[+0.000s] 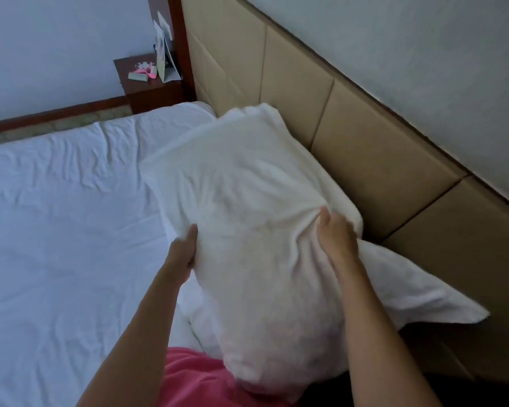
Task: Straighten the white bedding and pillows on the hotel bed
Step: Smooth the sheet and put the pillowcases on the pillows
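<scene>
the white pillow point(247, 207) is held up off the bed, between the person's chest and the padded headboard point(365, 148); its long axis runs from the near end, low against the pink shirt point(194, 380), up and away to the far corner beside the headboard, so nearly all of its bulk lies beyond and above the two grips; the left hand point(182, 254) is clamped on the pillow's left edge, thumb on top and fingers curled underneath out of sight; the right hand point(335, 233) is closed on a bunch of casing near the right edge, the cloth gathered into creases that fan out from the fingers; a loose flap of pillowcase point(417, 292) trails off to the right below that hand, towards the headboard; the wrinkled white sheet point(56, 230) lies flat to the left, and a dark nightstand point(147, 83) with small items is seen at the far corner; the right hand is judged the nearer to the headboard, so a set-down along it would probably be led by that side, with the far end swung down first; the slack flap is likely to fold under unless it is pulled straight.
</scene>
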